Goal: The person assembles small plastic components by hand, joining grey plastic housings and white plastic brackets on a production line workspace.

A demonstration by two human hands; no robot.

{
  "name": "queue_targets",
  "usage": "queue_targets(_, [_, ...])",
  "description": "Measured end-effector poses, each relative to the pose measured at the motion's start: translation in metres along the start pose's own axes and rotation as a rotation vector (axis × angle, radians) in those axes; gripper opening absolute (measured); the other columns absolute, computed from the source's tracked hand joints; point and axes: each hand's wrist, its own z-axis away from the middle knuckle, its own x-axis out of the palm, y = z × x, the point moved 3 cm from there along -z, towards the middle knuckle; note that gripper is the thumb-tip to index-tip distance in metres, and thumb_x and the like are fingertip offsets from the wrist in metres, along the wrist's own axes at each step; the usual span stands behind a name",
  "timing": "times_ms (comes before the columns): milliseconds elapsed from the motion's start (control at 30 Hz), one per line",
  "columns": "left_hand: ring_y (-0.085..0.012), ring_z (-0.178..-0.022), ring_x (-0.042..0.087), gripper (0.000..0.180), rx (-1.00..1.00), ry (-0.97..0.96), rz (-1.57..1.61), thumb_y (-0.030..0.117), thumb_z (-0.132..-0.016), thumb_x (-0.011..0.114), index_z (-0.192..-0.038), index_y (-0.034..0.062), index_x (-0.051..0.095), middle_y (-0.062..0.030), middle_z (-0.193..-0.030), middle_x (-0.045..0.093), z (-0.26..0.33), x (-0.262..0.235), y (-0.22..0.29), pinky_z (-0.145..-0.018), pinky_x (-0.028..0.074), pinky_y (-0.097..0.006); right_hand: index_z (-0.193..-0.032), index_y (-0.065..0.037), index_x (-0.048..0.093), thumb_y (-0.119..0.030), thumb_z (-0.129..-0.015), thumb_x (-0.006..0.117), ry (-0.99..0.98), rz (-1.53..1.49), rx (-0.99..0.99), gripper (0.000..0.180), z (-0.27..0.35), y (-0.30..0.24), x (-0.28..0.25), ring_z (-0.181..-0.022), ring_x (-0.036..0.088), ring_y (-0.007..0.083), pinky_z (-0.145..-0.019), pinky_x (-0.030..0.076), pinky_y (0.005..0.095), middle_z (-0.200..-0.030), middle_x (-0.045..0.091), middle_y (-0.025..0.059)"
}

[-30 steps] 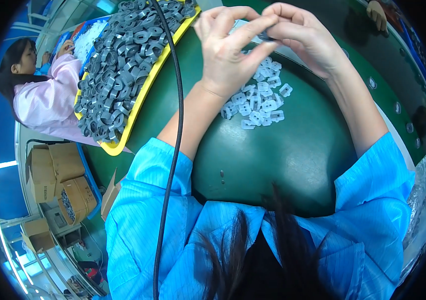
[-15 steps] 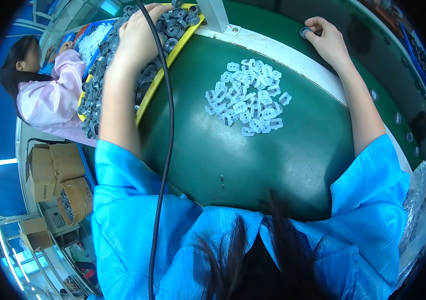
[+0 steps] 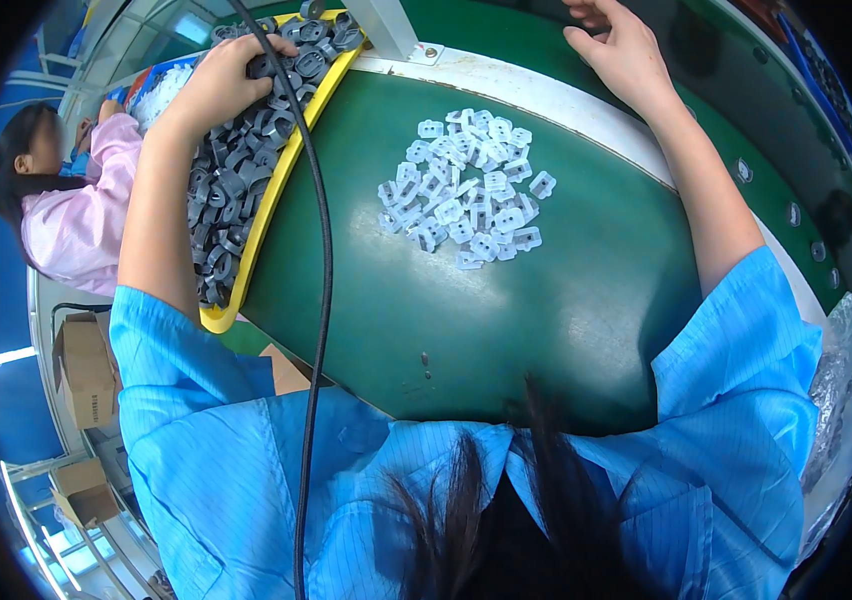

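My left hand [image 3: 221, 85] reaches into a yellow tray [image 3: 291, 160] piled with dark grey ring-shaped plastic parts [image 3: 236, 185]. Its thumb and fingers are apart, with grey parts showing in the gap; none looks gripped. At the top edge, over the green strip beyond the white rail, is my right hand [image 3: 624, 50]. Its thumb stands apart from the partly curled fingers, and no part shows between them. A heap of small translucent white plastic pieces [image 3: 466, 185] lies on the green tabletop [image 3: 516, 330] between my forearms.
A black cable [image 3: 326, 250] hangs across the view beside the tray. A white rail [image 3: 546, 105] with a metal post [image 3: 383, 28] borders the tabletop. Several small parts [image 3: 794, 214] lie along the green strip at right. A person in pink [image 3: 81, 215] sits at left, near cardboard boxes [image 3: 86, 370].
The grey ring no longer shows in my right hand, which has moved toward the top edge with its fingers parted. My left hand has shifted left over the tray. The whole view has shifted slightly.
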Motion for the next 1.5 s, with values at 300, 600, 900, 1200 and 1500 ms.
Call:
queue_targets(300, [-0.0171, -0.080, 0.059, 0.036, 0.072, 0.413, 0.076, 0.008, -0.079, 0.065, -0.115, 0.0082, 0.060, -0.0078, -0.092, 0.062, 0.043, -0.026, 0.034, -0.074, 0.047, -0.028, -0.100, -0.004, 0.063, -0.007, -0.074, 0.063, -0.774, -0.174, -0.154, 0.026, 0.018, -0.046, 0.009, -0.079, 0.053, 0.0116, -0.075, 0.048, 0.0275, -0.089, 0.059, 0.0032])
queue_targets(600, [-0.0099, -0.065, 0.060, 0.037, 0.090, 0.287, 0.803, 0.030, -0.083, 0.069, -0.104, -0.0006, 0.063, -0.0044, -0.074, 0.065, 0.009, 0.052, 0.113, -0.059, 0.046, -0.024, -0.100, -0.005, 0.065, -0.003, -0.076, 0.064, -0.753, 0.013, -0.255, 0.025, 0.027, -0.041, 0.018, -0.073, 0.054, 0.0170, -0.069, 0.046, 0.0304, -0.081, 0.060, 0.0050])
queue_targets(900, [-0.0043, -0.074, 0.055, 0.034, -0.051, 0.082, 0.989, 0.031, -0.086, 0.066, -0.106, 0.0044, 0.063, 0.0024, -0.086, 0.062, -0.005, 0.056, 0.134, -0.057, 0.040, -0.018, -0.095, 0.000, 0.066, -0.015, -0.081, 0.064, -0.738, -0.107, 0.075, 0.020, 0.005, -0.036, 0.001, -0.073, 0.059, 0.0126, -0.070, 0.048, 0.0271, -0.081, 0.064, 0.0060])
queue_targets(1200, [-0.0014, -0.069, 0.053, 0.031, -0.205, -0.097, 1.037, 0.027, -0.088, 0.060, -0.111, 0.0058, 0.059, 0.0006, -0.086, 0.063, 0.003, 0.053, 0.126, -0.045, 0.032, -0.018, -0.089, 0.002, 0.067, -0.018, -0.079, 0.067, -0.480, 0.027, 0.125, 0.023, -0.001, -0.001, -0.014, -0.074, 0.063, 0.0169, -0.070, 0.050, 0.0291, -0.081, 0.067, 0.0115])
queue_targets(1500, [-0.0238, -0.084, 0.064, 0.049, -0.028, 0.062, 0.254, 0.034, -0.083, 0.068, -0.114, -0.0028, 0.058, -0.0157, -0.091, 0.065, 0.021, 0.044, 0.131, -0.078, 0.050, -0.033, -0.090, -0.001, 0.063, -0.016, -0.079, 0.068, -0.436, 0.116, -0.141, 0.019, 0.008, -0.009, 0.007, -0.075, 0.060, 0.0176, -0.069, 0.048, 0.0297, -0.083, 0.062, 0.0090])
